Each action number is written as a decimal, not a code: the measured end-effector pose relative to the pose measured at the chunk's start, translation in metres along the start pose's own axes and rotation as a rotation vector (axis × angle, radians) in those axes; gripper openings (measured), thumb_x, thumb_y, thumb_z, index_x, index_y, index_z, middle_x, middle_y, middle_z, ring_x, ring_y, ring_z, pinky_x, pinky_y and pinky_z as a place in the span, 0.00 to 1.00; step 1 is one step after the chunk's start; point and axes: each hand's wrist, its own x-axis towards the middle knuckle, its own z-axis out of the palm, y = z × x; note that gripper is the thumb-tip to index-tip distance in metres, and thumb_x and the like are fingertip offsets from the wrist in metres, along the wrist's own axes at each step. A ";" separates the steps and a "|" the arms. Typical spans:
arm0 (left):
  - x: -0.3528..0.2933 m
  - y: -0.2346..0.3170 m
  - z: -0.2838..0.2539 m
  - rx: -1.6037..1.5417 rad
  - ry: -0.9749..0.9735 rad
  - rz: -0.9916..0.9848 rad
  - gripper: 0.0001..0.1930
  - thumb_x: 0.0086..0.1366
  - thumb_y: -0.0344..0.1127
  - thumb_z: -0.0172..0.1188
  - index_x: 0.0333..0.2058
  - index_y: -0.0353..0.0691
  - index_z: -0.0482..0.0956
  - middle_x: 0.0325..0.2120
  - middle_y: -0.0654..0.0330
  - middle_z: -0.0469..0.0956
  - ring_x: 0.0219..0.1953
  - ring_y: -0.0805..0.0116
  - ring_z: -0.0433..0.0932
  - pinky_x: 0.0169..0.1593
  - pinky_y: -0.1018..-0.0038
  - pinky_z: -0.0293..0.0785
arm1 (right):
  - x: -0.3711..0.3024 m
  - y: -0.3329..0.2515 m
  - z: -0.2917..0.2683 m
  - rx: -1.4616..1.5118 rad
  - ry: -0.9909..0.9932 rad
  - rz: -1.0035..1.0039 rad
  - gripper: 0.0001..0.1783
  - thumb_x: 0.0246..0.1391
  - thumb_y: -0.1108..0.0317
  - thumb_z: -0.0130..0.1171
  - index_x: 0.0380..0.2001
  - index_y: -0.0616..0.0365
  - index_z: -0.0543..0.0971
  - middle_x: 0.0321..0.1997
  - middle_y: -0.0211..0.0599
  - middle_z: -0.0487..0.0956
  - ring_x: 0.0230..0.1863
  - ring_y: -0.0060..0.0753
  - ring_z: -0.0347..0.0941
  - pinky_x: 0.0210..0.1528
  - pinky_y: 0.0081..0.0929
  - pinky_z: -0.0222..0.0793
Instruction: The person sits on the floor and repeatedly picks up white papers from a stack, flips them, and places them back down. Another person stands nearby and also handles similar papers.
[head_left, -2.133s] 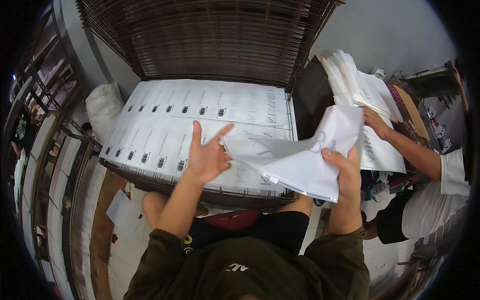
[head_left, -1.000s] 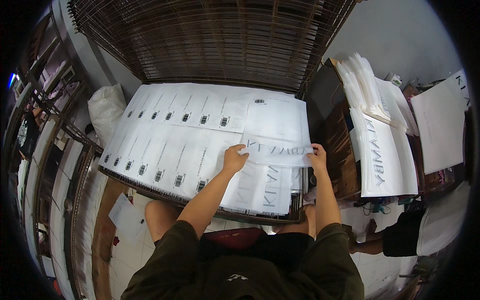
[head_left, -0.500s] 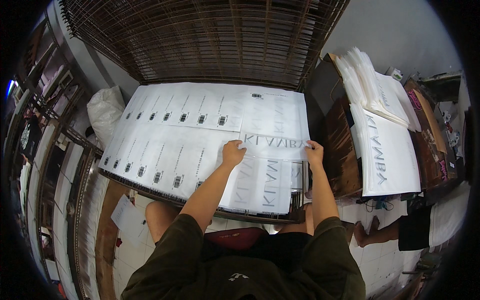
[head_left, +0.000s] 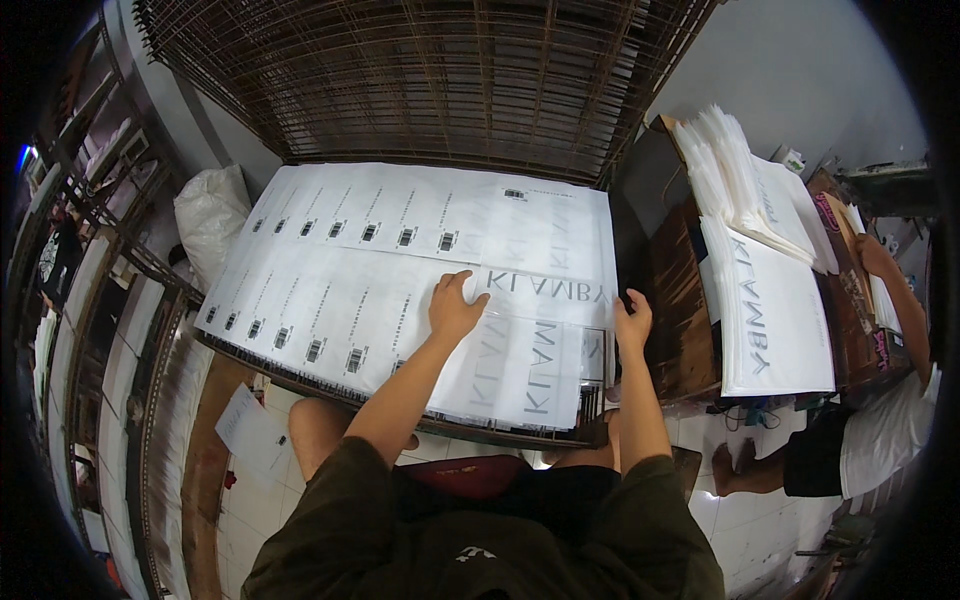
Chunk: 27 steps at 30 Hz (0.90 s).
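Observation:
A translucent white plastic bag (head_left: 550,298) with dark lettering lies flat between my two hands, on the right part of a wire drying rack. My left hand (head_left: 455,306) is just off its left edge, thumb and fingers apart, holding nothing. At the bag's right edge, my right hand (head_left: 631,322) has its thumb and finger apart and appears free of the bag. Similar lettered bags (head_left: 508,380) lie nearer me under and below it. Rows of overlapping white bags (head_left: 345,255) with small barcodes cover the rest of the rack.
Dark wire racks (head_left: 420,85) tilt up behind the work surface. At right, stacked white bags (head_left: 775,315) sit on a wooden table (head_left: 680,290). Another person's hand (head_left: 878,258) reaches in at far right. A loose sheet (head_left: 252,432) lies low at left, beside wooden frames (head_left: 130,330).
Both hands have let go of the bag's edges. My left hand has shifted slightly left and spread its fingers; the bag now lies flatter. The other person's arm has come into view at right.

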 end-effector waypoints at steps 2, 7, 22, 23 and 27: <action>-0.008 0.008 -0.035 -0.323 -0.287 -0.077 0.23 0.46 0.40 0.70 0.41 0.38 0.76 0.34 0.58 0.76 0.34 0.65 0.75 0.39 0.72 0.73 | -0.021 0.004 -0.017 0.073 0.002 -0.042 0.18 0.47 0.71 0.60 0.44 0.60 0.75 0.43 0.40 0.76 0.47 0.36 0.70 0.50 0.29 0.64; -0.068 0.053 -0.203 -1.450 -1.420 0.290 0.24 0.49 0.39 0.71 0.43 0.37 0.74 0.38 0.58 0.74 0.41 0.66 0.72 0.47 0.68 0.69 | -0.113 0.000 -0.077 -0.063 -0.051 -0.074 0.18 0.47 0.69 0.61 0.43 0.60 0.75 0.45 0.43 0.74 0.47 0.39 0.69 0.51 0.32 0.63; -0.079 0.122 -0.337 -1.361 -1.342 1.097 0.23 0.55 0.50 0.63 0.40 0.37 0.75 0.31 0.55 0.74 0.34 0.51 0.73 0.38 0.61 0.69 | -0.168 -0.020 -0.084 -0.273 -0.043 -0.190 0.20 0.51 0.63 0.59 0.45 0.61 0.74 0.50 0.49 0.69 0.53 0.50 0.65 0.55 0.38 0.60; -0.089 0.119 -0.323 -1.267 -1.345 0.926 0.24 0.53 0.52 0.64 0.39 0.37 0.75 0.29 0.58 0.74 0.33 0.56 0.74 0.37 0.64 0.70 | -0.169 -0.018 -0.082 -0.267 -0.039 -0.211 0.19 0.51 0.63 0.60 0.44 0.62 0.74 0.49 0.48 0.70 0.52 0.50 0.66 0.55 0.38 0.61; -0.125 0.056 -0.281 -0.708 -1.429 0.532 0.23 0.53 0.46 0.67 0.43 0.39 0.74 0.31 0.59 0.75 0.35 0.62 0.75 0.37 0.69 0.70 | -0.171 -0.017 -0.084 -0.250 -0.062 -0.190 0.18 0.52 0.64 0.58 0.43 0.63 0.74 0.50 0.48 0.70 0.54 0.50 0.64 0.57 0.39 0.58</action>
